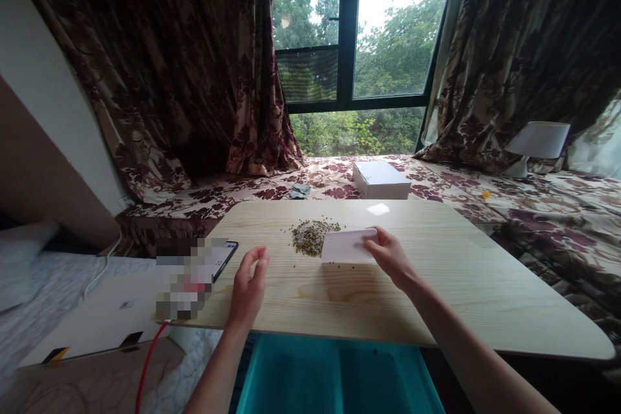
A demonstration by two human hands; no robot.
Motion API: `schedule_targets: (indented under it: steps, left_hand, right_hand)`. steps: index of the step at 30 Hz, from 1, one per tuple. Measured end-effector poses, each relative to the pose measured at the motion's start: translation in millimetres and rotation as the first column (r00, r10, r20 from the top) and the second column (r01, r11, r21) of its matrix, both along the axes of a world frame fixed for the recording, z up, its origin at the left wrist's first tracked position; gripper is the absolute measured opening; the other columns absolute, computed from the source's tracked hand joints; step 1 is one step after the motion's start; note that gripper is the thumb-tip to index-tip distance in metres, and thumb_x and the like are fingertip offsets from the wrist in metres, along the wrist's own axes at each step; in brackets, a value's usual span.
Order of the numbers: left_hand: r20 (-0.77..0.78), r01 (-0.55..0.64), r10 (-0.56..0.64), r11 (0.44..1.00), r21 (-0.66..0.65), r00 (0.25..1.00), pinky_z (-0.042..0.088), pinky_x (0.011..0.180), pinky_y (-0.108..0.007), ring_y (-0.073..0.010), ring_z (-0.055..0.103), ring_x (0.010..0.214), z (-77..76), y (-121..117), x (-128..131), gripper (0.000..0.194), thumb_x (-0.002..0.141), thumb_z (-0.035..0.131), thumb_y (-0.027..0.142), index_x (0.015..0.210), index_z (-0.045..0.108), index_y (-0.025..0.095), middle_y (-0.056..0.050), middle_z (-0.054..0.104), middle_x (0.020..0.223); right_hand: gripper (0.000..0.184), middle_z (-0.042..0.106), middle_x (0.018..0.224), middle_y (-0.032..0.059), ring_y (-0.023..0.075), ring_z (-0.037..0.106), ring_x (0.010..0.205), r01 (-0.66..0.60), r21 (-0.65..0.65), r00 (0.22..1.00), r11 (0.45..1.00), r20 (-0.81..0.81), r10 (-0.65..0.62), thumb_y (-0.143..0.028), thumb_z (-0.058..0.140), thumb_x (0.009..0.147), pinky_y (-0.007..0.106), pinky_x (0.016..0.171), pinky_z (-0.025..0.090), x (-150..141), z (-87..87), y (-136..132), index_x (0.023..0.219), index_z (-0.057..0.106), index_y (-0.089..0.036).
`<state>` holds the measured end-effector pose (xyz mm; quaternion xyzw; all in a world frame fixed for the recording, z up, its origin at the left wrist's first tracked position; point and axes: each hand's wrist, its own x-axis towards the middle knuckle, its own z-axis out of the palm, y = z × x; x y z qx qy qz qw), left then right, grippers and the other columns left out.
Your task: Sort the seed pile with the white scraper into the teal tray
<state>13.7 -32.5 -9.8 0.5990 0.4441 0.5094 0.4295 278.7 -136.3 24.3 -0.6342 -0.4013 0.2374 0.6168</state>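
A pile of small green beans (306,237), like mung beans, lies on the pale wooden table (291,310) with white grains among it and several loose beans around it. My right hand (388,252) grips a white card (347,246) by its right end, thumb on the near face. The card is tilted, its left end against the right side of the pile. To the left of the pile, my left hand (250,281) hovers over the table with loosely bent fingers and nothing visible in it.
Below the table's front edge sits a teal two-compartment bin (338,369), a few dark specks in its right half. A partly blurred tablet (227,259) lies at the table's left edge near a red cable (148,362). Behind are a white box (383,178), a grey cloth (299,191) and a lamp (538,140).
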Motion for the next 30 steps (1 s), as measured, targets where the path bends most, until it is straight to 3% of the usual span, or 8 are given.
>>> schedule_targets:
  steps: [7, 30]
  left_hand:
    - [-0.024, -0.001, 0.001, 1.000, 0.011, 1.000, 0.039, 0.101, -0.038, -0.0247, 0.057, 0.111, 3.6, -3, 0, 0.042, 0.080, 0.055, 0.053, 0.104, 0.062, 0.020, -0.006, 0.065, 0.108]
    - [-0.046, -0.004, 0.006, 0.999, 0.034, 0.999, 0.039, 0.102, -0.040, -0.0256, 0.057, 0.110, 2.2, -2, 0, 0.044, 0.080, 0.054, 0.055, 0.104, 0.062, 0.019, -0.007, 0.065, 0.107]
  right_hand:
    - [0.008, 0.056, 0.058, -0.0032, 0.0127, 0.051, 0.057, -0.037, -0.020, 0.999, 0.999, -0.039, 0.036, -0.023, 0.057, 0.058, 0.025, 0.055, 0.038, -1, 8.2, -4, 0.066, 0.058, -0.020]
    - [0.011, 0.055, 0.058, -0.0028, 0.0130, 0.047, 0.058, -0.144, -0.163, 0.989, 0.976, -0.061, 0.136, -0.024, 0.052, 0.056, 0.025, 0.057, 0.033, 0, 19.9, -26, 0.064, 0.055, -0.019]
